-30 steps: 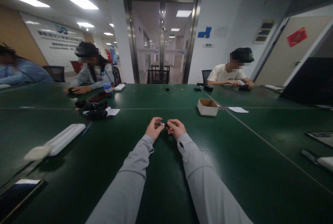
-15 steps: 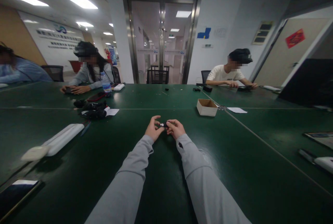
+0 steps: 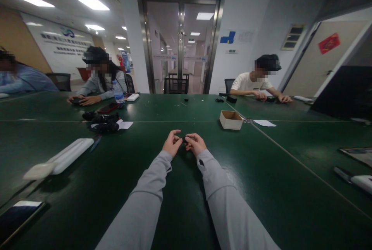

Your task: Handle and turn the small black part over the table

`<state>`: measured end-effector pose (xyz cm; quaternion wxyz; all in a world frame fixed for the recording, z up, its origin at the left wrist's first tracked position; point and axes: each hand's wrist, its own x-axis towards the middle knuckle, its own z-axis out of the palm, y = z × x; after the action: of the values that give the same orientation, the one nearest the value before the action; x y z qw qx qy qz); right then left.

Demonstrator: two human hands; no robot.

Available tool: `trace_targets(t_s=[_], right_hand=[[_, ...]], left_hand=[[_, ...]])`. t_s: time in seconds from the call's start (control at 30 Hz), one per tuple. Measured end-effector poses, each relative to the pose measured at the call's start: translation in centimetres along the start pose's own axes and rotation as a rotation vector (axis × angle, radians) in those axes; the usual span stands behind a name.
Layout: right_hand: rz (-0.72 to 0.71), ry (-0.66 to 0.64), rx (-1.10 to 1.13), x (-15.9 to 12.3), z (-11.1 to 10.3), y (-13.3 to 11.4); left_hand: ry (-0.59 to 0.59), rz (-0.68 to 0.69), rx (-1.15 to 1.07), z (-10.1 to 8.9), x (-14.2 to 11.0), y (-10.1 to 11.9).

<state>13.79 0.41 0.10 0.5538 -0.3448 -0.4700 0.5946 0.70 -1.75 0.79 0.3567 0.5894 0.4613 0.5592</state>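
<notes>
Glossy, smooth green bench (image 3: 139,203); matt cloth sleeves (image 3: 232,203); cardboard-like open box (image 3: 231,123); clear plastic bottle (image 3: 119,97); shiny metal door frame (image 3: 143,41), as I view them.

Shared office room

This is an office. It has a long green table (image 3: 247,157) with people sitting around it, glass doors (image 3: 180,45) to a corridor, bright ceiling lights (image 3: 93,4) and a wall sign (image 3: 62,41) with a logo.

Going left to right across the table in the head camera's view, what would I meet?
Long white device, water bottle, left hand, small dark object, right hand, open box, white paper.
</notes>
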Motion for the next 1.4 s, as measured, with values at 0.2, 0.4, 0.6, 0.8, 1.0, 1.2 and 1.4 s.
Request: trace_targets(t_s=[0.2,0.4,0.6,0.8,1.0,1.2,1.4], right_hand=[[0.006,-0.027,-0.014,0.02,-0.02,-0.02],[0.001,-0.027,0.019,0.08,-0.12,0.16],[0.028,-0.016,0.038,0.17,-0.13,0.23],[0.037,-0.028,0.027,0.2,-0.16,0.22],[0.04,-0.031,0.026,0.19,-0.12,0.25],[0.038,-0.04,-0.004,0.02,0.01,0.11],[0.043,-0.016,-0.002,0.2,-0.01,0.14]], left_hand=[[-0.097,-0.097,0.003,-0.15,-0.04,0.33],[-0.094,-0.102,-0.023,-0.02,-0.02,0.27],[-0.055,-0.08,-0.058,0.04,0.19,-0.13],[-0.075,-0.072,-0.039,0.15,0.14,-0.28],[-0.089,-0.096,-0.02,0.17,0.12,-0.23],[-0.05,-0.091,-0.013,0.11,0.06,-0.12],[-0.055,-0.073,0.017,0.14,0.15,-0.34]])
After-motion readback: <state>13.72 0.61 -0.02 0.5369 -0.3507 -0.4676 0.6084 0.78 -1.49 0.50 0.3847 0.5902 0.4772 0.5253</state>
